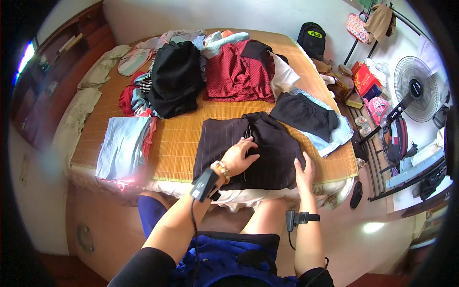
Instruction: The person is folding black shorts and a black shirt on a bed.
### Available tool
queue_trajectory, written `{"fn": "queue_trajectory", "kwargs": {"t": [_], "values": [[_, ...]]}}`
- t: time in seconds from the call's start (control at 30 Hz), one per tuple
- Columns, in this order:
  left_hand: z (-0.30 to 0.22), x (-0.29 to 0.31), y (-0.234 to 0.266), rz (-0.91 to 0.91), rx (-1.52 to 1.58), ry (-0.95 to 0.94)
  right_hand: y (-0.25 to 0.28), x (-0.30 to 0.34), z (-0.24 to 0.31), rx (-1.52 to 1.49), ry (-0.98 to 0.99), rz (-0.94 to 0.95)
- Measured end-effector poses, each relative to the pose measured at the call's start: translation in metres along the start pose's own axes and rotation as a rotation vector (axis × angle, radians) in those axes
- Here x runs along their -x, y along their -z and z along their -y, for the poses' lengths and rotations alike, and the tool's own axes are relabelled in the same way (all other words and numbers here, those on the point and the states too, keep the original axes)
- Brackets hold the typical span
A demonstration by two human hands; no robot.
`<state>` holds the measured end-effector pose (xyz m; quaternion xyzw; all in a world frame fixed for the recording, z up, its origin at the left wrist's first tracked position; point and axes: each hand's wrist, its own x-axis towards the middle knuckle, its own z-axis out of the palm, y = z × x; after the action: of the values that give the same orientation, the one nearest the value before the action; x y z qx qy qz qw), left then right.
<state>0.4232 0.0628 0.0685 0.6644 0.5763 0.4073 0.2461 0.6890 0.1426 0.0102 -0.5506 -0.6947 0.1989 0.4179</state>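
Garment: a dark pinstriped garment (265, 146) lay flat on the bamboo mat (181, 138), near the front edge of the bed; its long axis ran left to right.
Left hand (237, 157): fingers spread, pressing its middle.
Right hand (305, 171): fingers together, flat on its right edge.

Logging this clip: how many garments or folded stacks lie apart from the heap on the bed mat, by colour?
Dark, pinstriped, under both hands: 1
Black on pale blue stack, right: 1
Pale blue stack, left: 1
Total: 3
The heap at the back is too tangled to count. Left hand and right hand press flat.
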Motion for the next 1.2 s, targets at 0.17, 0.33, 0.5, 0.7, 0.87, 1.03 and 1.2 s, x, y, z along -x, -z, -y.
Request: {"fn": "queue_trajectory", "kwargs": {"t": [0.17, 0.33, 0.5, 0.7, 0.87, 1.03, 1.2], "values": [[-0.01, 0.058, 0.018, 0.018, -0.52, 0.153, 0.003, -0.009, -0.006, -0.01, -0.127, 0.067], [-0.027, 0.106, 0.001, 0.174, -0.68, 0.063, 0.006, -0.032, 0.013, -0.131, -0.311, 0.254], [-0.026, 0.108, -0.008, 0.206, -0.672, 0.058, 0.0, -0.038, 0.021, -0.243, -0.429, 0.354], [-0.016, 0.113, -0.004, 0.135, -0.535, 0.051, 0.018, -0.047, 0.052, -0.709, -0.68, 0.522], [-0.011, 0.113, -0.008, 0.073, -0.54, 0.014, 0.009, -0.078, 0.092, -0.622, -0.446, 0.571], [-0.023, 0.089, 0.001, -0.117, -0.423, 0.056, -0.028, -0.088, 0.145, -0.454, -0.287, 0.516], [-0.012, 0.076, -0.001, 0.011, -0.475, 0.058, -0.018, -0.08, 0.093, -0.473, -0.433, 0.485]]}}
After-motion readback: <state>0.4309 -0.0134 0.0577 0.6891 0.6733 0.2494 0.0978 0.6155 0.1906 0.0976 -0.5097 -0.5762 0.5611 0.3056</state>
